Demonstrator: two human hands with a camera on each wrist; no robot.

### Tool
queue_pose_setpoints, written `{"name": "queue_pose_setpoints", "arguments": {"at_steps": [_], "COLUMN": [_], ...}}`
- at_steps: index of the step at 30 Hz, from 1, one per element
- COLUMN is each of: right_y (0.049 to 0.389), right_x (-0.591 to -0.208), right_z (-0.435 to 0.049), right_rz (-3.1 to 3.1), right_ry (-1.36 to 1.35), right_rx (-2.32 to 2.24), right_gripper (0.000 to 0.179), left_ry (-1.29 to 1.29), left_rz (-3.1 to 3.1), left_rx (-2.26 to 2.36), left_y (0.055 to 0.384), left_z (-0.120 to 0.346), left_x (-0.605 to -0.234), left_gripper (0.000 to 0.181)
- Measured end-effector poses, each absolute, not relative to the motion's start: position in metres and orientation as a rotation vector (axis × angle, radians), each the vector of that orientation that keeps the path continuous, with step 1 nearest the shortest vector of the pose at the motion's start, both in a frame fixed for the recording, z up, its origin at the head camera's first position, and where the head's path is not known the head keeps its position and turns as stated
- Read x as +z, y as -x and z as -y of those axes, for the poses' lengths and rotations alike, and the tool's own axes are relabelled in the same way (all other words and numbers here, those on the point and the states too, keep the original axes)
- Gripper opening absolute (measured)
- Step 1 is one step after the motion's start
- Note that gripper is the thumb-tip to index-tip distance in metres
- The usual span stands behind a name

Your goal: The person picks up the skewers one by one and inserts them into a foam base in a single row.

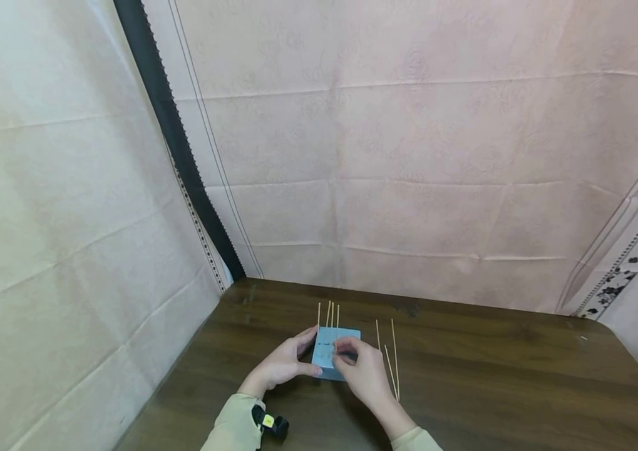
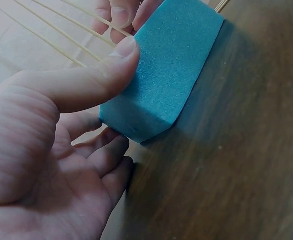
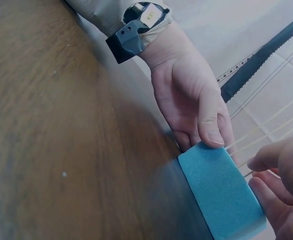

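A light blue foam block (image 1: 324,344) rests on the wooden table, several thin wooden sticks (image 1: 329,314) rising from its top. My left hand (image 1: 283,364) grips the block at its left end, thumb on the near side and fingers round the far side. In the left wrist view, the left thumb (image 2: 119,62) lies along the top edge of the blue side face (image 2: 171,65). Over the block's top, my right hand (image 1: 365,371) pinches a thin wooden stick (image 3: 248,173) between thumb and fingers, low down by the foam surface.
To the right of the block lie a few more thin sticks (image 1: 397,357), partly behind the right hand. The dark brown table (image 1: 493,376) ends at a pale cloth backdrop (image 1: 409,188). Another pale cloth (image 1: 71,250) hangs along the left side.
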State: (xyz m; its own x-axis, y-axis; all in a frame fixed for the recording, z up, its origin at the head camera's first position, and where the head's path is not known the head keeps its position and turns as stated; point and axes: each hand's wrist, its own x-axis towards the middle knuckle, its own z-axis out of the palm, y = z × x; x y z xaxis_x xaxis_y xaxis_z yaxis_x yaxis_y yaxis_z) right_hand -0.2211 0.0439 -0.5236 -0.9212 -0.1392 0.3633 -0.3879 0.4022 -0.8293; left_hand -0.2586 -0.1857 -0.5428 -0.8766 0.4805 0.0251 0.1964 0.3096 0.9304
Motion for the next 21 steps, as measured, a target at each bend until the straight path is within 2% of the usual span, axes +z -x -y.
{"name": "queue_pose_setpoints", "arguments": {"at_steps": [10, 21], "right_y": [0.223, 0.23], "right_x": [-0.517, -0.505], "right_z": [-0.059, -0.108], "right_rz": [2.449, 2.521], "right_ry": [-0.474, -0.247], "right_rx": [1.542, 1.687], "right_gripper": [0.027, 0.03], "left_ry": [-0.59, -0.574], "left_rz": [-2.35, -2.376], "left_rx": [1.583, 1.567], "left_y": [0.258, 0.257], "left_z": [0.185, 0.186], "left_x": [-0.54, -0.542], "left_gripper": [0.102, 0.102]}}
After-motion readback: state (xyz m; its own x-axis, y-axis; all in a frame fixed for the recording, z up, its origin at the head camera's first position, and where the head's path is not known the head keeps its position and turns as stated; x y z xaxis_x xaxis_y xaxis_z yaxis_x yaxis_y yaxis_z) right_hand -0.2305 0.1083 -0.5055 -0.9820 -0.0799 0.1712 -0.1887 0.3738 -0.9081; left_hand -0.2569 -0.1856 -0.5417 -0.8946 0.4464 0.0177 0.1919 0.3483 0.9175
